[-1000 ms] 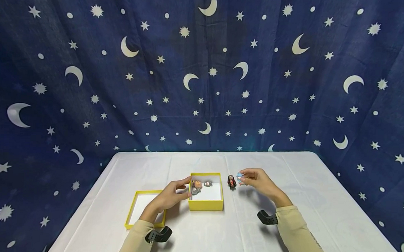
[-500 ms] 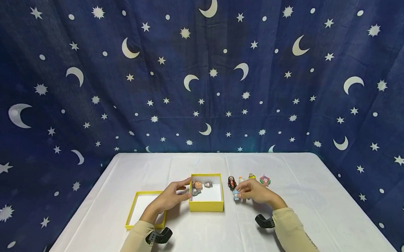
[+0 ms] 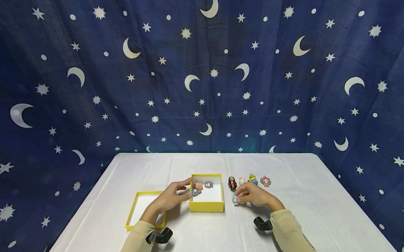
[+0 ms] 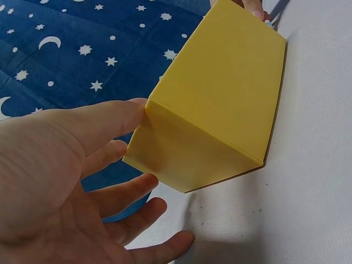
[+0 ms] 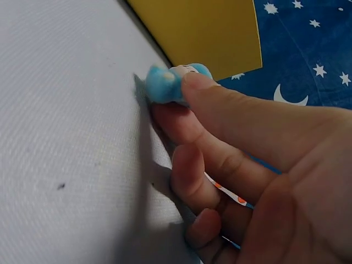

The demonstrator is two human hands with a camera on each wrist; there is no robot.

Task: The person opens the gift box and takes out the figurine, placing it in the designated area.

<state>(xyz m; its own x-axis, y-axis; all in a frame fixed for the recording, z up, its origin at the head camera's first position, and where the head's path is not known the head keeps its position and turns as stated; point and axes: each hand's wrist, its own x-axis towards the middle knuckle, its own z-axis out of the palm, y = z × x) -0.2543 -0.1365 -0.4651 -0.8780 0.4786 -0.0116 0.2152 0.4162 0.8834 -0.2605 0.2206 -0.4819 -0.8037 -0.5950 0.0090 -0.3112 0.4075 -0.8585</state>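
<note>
My right hand (image 3: 255, 195) pinches a small light-blue figurine (image 5: 161, 85) between thumb and index finger, low over the tabletop just right of the yellow box (image 3: 206, 206). Its other fingers are curled beneath. The box has no lid on it and holds several small figurines, among them a brown-orange one (image 3: 198, 185) and a grey one (image 3: 208, 185). At the box's left side, my left hand (image 3: 167, 199) touches the wall and corners with thumb and fingertips, its fingers loosely extended. In the left wrist view, the box's wall (image 4: 220, 88) hides its contents.
A yellow-rimmed lid (image 3: 142, 205) lies inside up, left of the box and partly behind my left arm. Behind my right hand are a dark-haired doll (image 3: 232, 183), a white-and-orange figurine (image 3: 241, 181), a yellow-and-blue minion figurine (image 3: 253, 179) and a pink-and-green figurine (image 3: 265, 181).
My right hand has brought the blue figurine down and nearer, from beside the dark-haired doll to the table near the box's right side. Figurines behind it came into view. My left hand stays put.
</note>
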